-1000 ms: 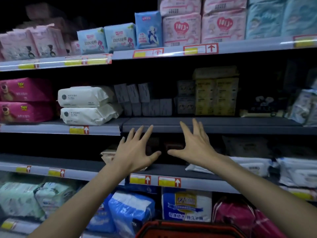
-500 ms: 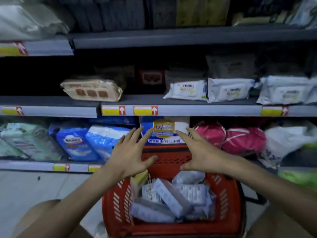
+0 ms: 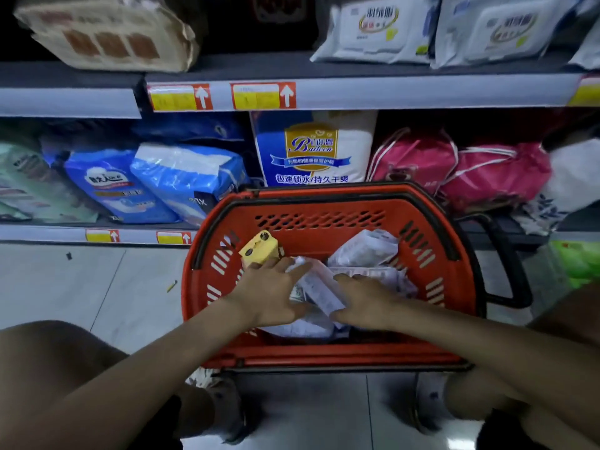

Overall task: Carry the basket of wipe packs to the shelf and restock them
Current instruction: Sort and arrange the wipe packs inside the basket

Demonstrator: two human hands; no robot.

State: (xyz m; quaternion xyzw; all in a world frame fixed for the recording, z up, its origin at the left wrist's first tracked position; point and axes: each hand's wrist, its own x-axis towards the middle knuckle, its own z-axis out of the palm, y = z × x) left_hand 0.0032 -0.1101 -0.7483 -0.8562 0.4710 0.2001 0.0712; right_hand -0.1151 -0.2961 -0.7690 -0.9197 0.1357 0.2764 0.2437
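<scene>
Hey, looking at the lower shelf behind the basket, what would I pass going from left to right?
Green pack → blue pack → paler blue pack → tall white bag → pink bag → second pink bag → white flowered bag.

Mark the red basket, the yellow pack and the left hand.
red basket (image 3: pixel 324 237): head view, far inner wall.
yellow pack (image 3: pixel 259 249): head view, top face.
left hand (image 3: pixel 272 293): head view, back of hand.

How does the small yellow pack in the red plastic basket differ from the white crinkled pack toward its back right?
The small yellow pack is plain yellow with dark dots; the white crinkled pack is pale with print. The yellow one looks boxy and smaller, the white one soft and rumpled. Both sit in the red plastic basket.
</scene>
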